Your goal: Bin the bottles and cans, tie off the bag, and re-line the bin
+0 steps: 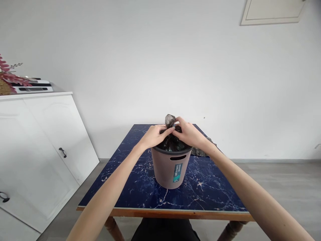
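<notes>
A pinkish-brown garbage bin (pixel 164 169) with a dark rim and a teal label stands upright on the blue marbled table. Inside it sits a black garbage bag (pixel 173 144), its gathered top sticking up above the rim. My left hand (pixel 155 134) pinches the bag's neck from the left, the thumb reaching across it. From the right, my right hand (pixel 187 133) grips the same neck between thumb and fingers. The bin's contents below the gathered plastic are hidden.
Behind the bin, to the right, another piece of dark plastic (pixel 199 152) lies on the table (pixel 135 190). A white cabinet (pixel 50 144) stands at the left, with a pink plant (pixel 15 79) and a white box (pixel 37 87) on top. A white wall rises behind the table.
</notes>
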The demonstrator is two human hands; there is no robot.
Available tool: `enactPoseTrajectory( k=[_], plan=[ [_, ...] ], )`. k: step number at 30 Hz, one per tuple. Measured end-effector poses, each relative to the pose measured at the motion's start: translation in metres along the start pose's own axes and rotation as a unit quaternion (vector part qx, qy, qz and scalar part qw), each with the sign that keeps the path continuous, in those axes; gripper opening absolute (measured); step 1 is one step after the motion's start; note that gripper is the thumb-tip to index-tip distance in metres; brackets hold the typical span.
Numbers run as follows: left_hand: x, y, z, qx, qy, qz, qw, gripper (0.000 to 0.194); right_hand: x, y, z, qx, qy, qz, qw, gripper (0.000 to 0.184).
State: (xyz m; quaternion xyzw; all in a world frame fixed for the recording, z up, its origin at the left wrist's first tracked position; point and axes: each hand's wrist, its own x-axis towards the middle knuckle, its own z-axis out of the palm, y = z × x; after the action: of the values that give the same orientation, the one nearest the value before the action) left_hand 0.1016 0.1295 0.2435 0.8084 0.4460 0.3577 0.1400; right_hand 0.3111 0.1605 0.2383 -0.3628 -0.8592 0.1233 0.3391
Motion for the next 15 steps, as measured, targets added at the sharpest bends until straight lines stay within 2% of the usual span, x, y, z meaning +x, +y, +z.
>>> enactPoseTrajectory(
  k=[3,5,10,15],
  plan=[
    [0.002,0.001,0.001,0.008,0.036,0.006,0.999,0.044,-0.005,0.003,-0.006,0.069,-0.007,0.006,0.998,0.044],
    [0.003,0.002,-0.001,0.023,0.073,0.000,0.997,0.041,-0.010,0.006,-0.012,0.075,-0.022,0.010,0.997,0.048],
    [0.006,-0.006,-0.006,0.063,0.149,-0.039,0.986,0.038,-0.020,0.012,-0.022,0.038,-0.041,0.019,0.998,0.043],
    [0.010,-0.025,-0.009,0.073,0.168,-0.083,0.980,0.033,-0.026,0.008,-0.025,0.029,-0.047,0.024,0.998,0.039]
  ],
)
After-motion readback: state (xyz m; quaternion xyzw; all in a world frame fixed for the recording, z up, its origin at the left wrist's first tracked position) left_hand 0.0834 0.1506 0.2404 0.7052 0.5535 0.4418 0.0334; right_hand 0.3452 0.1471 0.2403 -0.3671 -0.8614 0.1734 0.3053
